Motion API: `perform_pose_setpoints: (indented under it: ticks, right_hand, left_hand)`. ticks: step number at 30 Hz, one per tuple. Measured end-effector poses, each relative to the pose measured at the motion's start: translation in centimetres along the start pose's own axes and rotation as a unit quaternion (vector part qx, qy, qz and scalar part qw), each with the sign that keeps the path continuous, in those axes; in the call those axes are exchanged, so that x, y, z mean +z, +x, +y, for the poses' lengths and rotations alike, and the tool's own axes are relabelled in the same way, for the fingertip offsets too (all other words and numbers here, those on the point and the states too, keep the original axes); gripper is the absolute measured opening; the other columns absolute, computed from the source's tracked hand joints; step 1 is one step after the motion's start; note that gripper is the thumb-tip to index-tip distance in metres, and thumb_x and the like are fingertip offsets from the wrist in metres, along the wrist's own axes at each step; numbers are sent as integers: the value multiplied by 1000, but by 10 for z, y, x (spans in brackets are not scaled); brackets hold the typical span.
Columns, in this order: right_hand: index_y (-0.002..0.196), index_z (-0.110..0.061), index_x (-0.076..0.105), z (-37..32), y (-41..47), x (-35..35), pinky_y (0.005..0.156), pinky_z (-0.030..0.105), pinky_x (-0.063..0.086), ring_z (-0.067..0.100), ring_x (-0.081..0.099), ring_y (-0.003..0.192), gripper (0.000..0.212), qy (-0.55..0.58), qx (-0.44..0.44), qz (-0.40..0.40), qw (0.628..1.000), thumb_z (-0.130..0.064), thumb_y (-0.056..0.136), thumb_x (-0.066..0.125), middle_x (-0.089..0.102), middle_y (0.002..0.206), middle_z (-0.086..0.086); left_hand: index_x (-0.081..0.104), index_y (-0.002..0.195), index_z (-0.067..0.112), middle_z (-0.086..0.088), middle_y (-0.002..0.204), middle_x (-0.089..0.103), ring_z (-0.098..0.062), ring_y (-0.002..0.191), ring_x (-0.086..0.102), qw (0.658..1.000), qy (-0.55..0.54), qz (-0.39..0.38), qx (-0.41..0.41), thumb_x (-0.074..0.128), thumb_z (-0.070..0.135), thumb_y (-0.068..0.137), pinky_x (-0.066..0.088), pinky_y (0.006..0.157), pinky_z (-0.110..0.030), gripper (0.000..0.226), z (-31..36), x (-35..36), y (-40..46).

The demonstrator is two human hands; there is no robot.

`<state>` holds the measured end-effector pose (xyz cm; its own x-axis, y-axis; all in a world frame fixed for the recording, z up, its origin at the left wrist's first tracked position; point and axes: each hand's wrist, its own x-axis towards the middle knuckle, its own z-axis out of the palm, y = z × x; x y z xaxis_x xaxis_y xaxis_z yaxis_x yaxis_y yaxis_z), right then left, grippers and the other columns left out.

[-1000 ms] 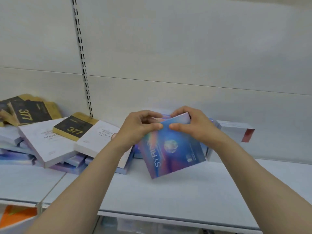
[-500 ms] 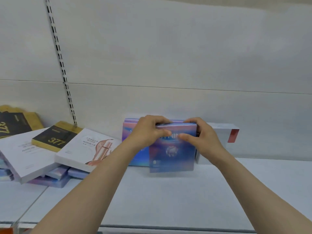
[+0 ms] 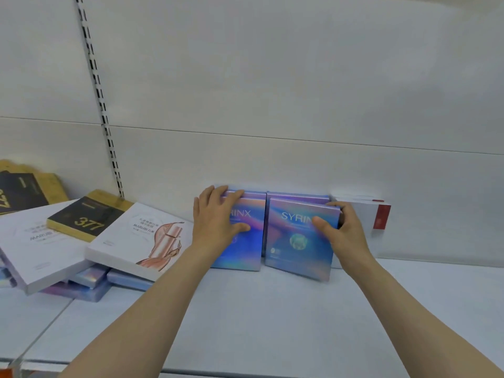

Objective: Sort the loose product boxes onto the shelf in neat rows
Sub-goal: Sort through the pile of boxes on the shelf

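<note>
Boxes with a shiny blue-and-purple print stand upright side by side at the back of the shelf [image 3: 272, 317], against the pale back wall [image 3: 272, 91]: the left blue box [image 3: 245, 249] and the right blue box [image 3: 296, 241], their edges touching or nearly so, each with more of the same kind behind it. The left hand [image 3: 215, 222] lies over the front of the left blue box, fingers hooked over its top edge and thumb pressed on its face. The right hand [image 3: 343, 230] grips the right edge of the right blue box, thumb across the printed front and fingers wrapped round the side; this box leans slightly, its lower edge a little forward of its neighbour. Just to the right, touching or nearly touching the right hand, stands a white box with a red end [image 3: 365, 214], also against the wall. The shelf is a flat, light grey-white board with a seam on its left side, and a slotted metal upright [image 3: 98, 96] runs down the wall. To the left lies a loose heap: a white box with a pink bottle picture [image 3: 141, 238], a black and gold box marked 377 [image 3: 87, 216] lying on another white box [image 3: 35, 249], and shiny boxes beneath them.
</note>
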<state>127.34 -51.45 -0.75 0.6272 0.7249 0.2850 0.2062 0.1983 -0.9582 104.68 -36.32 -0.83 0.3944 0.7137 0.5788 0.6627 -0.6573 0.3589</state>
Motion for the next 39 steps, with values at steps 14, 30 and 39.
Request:
perform_pose_setpoints:
  ticks: [14,30,39]
  right_hand:
    - [134,-26,54,6,17,12,94,31,42,22,35,126,67,-453,-192,26,870,-38,74,83,44,135,1]
    - [140,-17,49,-59,19,35,108,40,30,27,31,138,68,-599,-213,-18,772,-55,85,65,47,144,5]
    - [142,-31,47,-176,-17,141,113,34,30,19,36,139,55,-519,-288,-217,775,-51,91,58,47,148,-3]
  left_hand:
    - [54,136,28,-8,144,45,-33,138,29,997,14,67,20,84,46,65,27,112,-46,79,-2,17,0]
    - [31,149,23,-3,153,33,-24,142,23,997,-9,-79,-21,70,61,75,21,117,-41,92,1,-51,12]
    - [42,143,26,2,146,43,-17,134,39,994,-5,-109,-2,62,60,83,31,107,-32,72,-64,-207,-16]
